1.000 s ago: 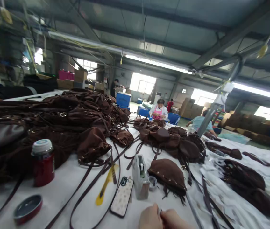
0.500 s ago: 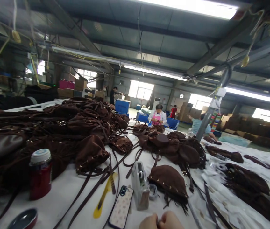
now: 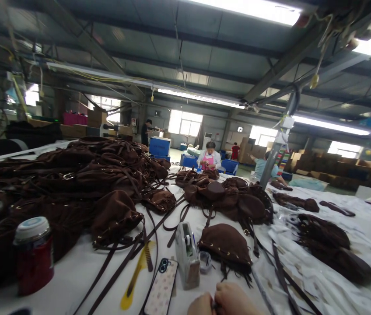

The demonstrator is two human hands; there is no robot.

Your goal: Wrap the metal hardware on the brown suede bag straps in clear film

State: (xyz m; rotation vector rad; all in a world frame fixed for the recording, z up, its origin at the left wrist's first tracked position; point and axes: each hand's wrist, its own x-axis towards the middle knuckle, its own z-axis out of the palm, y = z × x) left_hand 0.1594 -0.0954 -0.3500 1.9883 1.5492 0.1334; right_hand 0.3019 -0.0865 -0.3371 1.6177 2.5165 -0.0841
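Head view: left hand (image 3: 201, 305) and right hand (image 3: 236, 300) sit at bottom centre of frame, cropped by the edge, fingertips nearly meeting. Fingers look curled in; a small dark bit (image 3: 214, 305) shows between them, too little to identify. Can't tell whether either hand grips it. Nearest bag: brown fringed bag (image 3: 225, 245), just above the hands, lying on the white surface (image 3: 64, 288). Reads as suede-like: probably light, limp, not fragile, low slip. I'd take it by the rounded body; the fringe and straps likely swing and snag. Tape dispenser (image 3: 188, 262) stands just left of it, a clear roll (image 3: 205, 261) between. Phone (image 3: 162, 286) and yellow comb (image 3: 136, 280) lie further left, lower centre. Bag pile (image 3: 96, 175) fills mid-left.
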